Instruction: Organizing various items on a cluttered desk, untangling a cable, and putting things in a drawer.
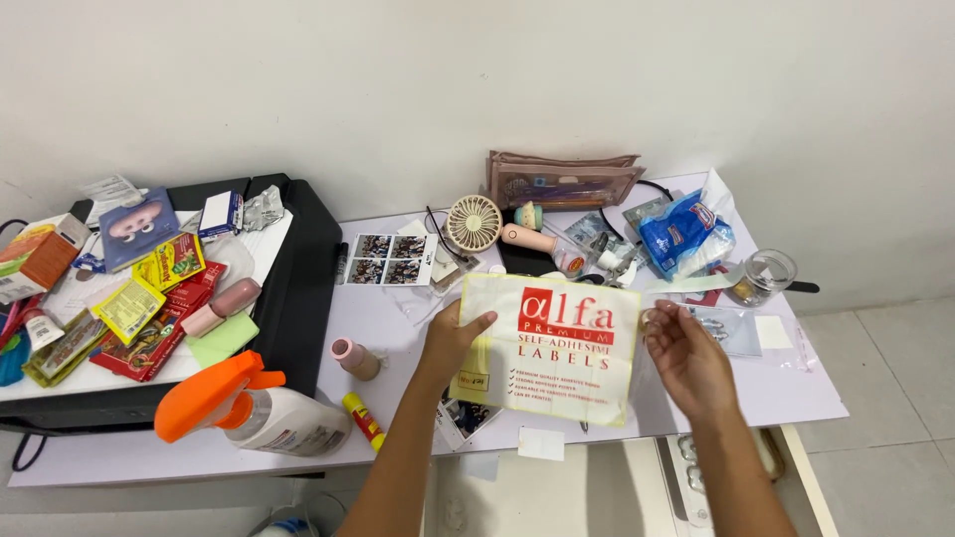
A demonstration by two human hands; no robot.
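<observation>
Yellow label packet (547, 348) — left hand (453, 338) gripping its edge, right hand (686, 358) just beside.

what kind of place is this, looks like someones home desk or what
Most likely a cluttered home desk or craft corner. A white table against a plain wall holds a small handheld fan, a glue stick and a spray bottle, while the left hand holds a pack of labels.

Left hand (453, 343) grips label packet (547, 348); right hand (686, 358) beside.

glossy plastic label packet (547, 348); clear glass jar (768, 273); smooth matt table (378, 323).
</observation>
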